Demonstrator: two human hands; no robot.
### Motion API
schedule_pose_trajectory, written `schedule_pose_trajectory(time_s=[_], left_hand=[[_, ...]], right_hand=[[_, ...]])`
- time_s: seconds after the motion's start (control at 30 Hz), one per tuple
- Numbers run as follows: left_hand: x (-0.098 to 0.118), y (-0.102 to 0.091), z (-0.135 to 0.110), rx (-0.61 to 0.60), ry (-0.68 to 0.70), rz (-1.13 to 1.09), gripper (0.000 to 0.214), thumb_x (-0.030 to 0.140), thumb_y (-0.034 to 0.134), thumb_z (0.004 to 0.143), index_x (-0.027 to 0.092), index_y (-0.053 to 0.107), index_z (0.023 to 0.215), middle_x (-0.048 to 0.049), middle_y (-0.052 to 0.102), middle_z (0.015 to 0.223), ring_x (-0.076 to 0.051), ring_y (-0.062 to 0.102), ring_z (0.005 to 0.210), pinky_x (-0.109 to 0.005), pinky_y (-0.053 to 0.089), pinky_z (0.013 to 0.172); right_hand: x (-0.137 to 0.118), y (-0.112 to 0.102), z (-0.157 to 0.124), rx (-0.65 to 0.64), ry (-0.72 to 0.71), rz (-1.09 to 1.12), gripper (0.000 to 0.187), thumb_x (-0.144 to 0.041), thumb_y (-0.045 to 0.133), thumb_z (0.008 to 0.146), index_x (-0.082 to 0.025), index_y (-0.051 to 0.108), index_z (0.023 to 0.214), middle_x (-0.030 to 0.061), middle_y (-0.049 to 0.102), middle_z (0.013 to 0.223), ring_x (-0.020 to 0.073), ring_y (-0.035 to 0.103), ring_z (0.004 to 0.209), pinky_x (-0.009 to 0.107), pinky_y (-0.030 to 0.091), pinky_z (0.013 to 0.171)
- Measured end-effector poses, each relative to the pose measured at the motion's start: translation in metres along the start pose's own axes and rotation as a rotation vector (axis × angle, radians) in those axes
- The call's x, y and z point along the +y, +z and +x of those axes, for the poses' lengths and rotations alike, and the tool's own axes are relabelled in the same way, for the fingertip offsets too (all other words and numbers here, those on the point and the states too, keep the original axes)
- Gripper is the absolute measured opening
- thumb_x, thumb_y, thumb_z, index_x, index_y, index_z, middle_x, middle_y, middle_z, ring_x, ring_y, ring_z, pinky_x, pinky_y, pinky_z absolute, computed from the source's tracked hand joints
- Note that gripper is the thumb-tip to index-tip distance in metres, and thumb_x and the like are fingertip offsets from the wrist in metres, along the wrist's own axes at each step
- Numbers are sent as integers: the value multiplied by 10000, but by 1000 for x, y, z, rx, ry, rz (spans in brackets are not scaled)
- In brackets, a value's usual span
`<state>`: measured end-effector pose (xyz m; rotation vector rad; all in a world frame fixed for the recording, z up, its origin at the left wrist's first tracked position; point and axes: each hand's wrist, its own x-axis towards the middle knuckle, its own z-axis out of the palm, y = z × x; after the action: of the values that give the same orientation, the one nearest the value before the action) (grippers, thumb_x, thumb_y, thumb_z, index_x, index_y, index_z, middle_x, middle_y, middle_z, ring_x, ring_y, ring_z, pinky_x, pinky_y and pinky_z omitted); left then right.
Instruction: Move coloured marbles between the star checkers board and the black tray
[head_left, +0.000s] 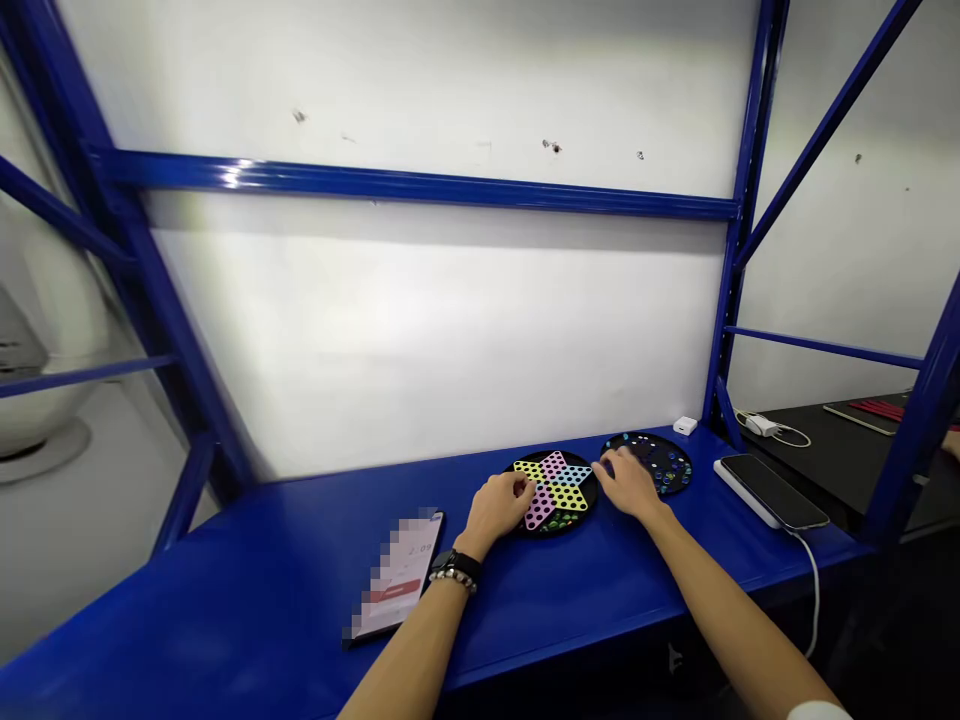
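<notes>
A Chinese checkers board (552, 488) with a pink, yellow and blue star full of holes lies on a round black base. Green marbles show under the star's near edge. My left hand (501, 508) is at the star's left side, fingers curled together; whatever they may hold is hidden. To the right, my right hand (628, 484) reaches over the near left edge of a round black tray (670, 458) scattered with small dark, blue, green and white marbles. Its fingers are apart, slightly blurred, with nothing visible in them.
Both boards rest on a blue shelf (300, 580) backed by a white wall. A phone (405, 585) lies left of my left wrist. On the right are a dark phone on a white power bank (750, 498) with a cable, a white charger (685, 426) and blue rack posts (739, 230).
</notes>
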<state>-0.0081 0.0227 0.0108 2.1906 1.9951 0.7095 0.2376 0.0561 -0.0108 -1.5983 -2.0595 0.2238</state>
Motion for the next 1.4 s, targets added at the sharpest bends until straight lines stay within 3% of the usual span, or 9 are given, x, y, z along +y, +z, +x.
schedule_pose_trajectory(time_s=[0.13, 0.27, 0.47, 0.67, 0.87, 1.0, 1.13, 1.4], left_hand=[[0, 0, 0, -13, -7, 16, 301, 371, 483, 921, 212, 603, 695, -17, 693, 733, -167, 620, 686, -261, 299, 569], [-1, 1, 1, 5, -23, 32, 269, 364, 483, 923, 215, 627, 751, -26, 716, 809, -183, 647, 754, -264, 341, 600], [-8, 6, 3, 47, -58, 119, 202, 340, 503, 901, 221, 654, 964, -67, 697, 1044, -239, 621, 1003, -306, 438, 785], [-12, 14, 3, -27, -49, 145, 265, 392, 528, 890, 219, 617, 1070, -93, 640, 1150, -272, 565, 1106, -356, 444, 854], [-14, 16, 3, -38, 11, 100, 302, 383, 525, 895, 225, 599, 1142, -93, 616, 1213, -269, 545, 1140, -372, 435, 909], [-15, 18, 4, -49, -14, 108, 392, 407, 500, 909, 225, 582, 1245, -105, 582, 1312, -292, 501, 1208, -407, 415, 965], [-15, 19, 3, -72, -48, 121, 466, 453, 466, 924, 218, 556, 1316, -120, 544, 1376, -320, 451, 1267, -460, 380, 1017], [-15, 17, 5, -7, -46, 150, 441, 445, 454, 930, 207, 578, 1279, -120, 592, 1294, -300, 515, 1195, -401, 422, 940]], right_hand=[[-26, 8, -12, -177, -325, 171, 347, -550, 575, 904, -242, 665, 1037, 60, 615, 1159, 239, 536, 1148, 382, 388, 975], [-33, 9, -16, -216, -318, 136, 410, -563, 667, 830, -234, 646, 1073, 69, 610, 1195, 264, 534, 1161, 436, 367, 986], [-30, 7, -15, -161, -322, 64, 336, -522, 598, 896, -210, 642, 1014, 61, 623, 1121, 219, 586, 995, 401, 387, 926], [-54, 16, -32, -112, -575, -177, 345, -475, 499, 953, -183, 673, 1011, 103, 672, 1040, 216, 590, 881, 384, 389, 896], [-69, 23, -47, -166, -738, -189, 398, -559, 522, 909, -199, 685, 961, 89, 688, 984, 215, 597, 864, 367, 392, 874], [-67, 24, -43, -139, -708, -144, 412, -579, 624, 822, -195, 681, 959, 92, 680, 1002, 245, 591, 932, 389, 385, 892], [-63, 23, -39, -77, -611, -128, 334, -461, 640, 792, -186, 674, 978, 105, 663, 1037, 280, 556, 1006, 418, 362, 922], [-46, 17, -22, -8, -168, -198, 231, -201, 481, 862, -190, 653, 1016, 144, 660, 1116, 310, 526, 1060, 458, 353, 911]])
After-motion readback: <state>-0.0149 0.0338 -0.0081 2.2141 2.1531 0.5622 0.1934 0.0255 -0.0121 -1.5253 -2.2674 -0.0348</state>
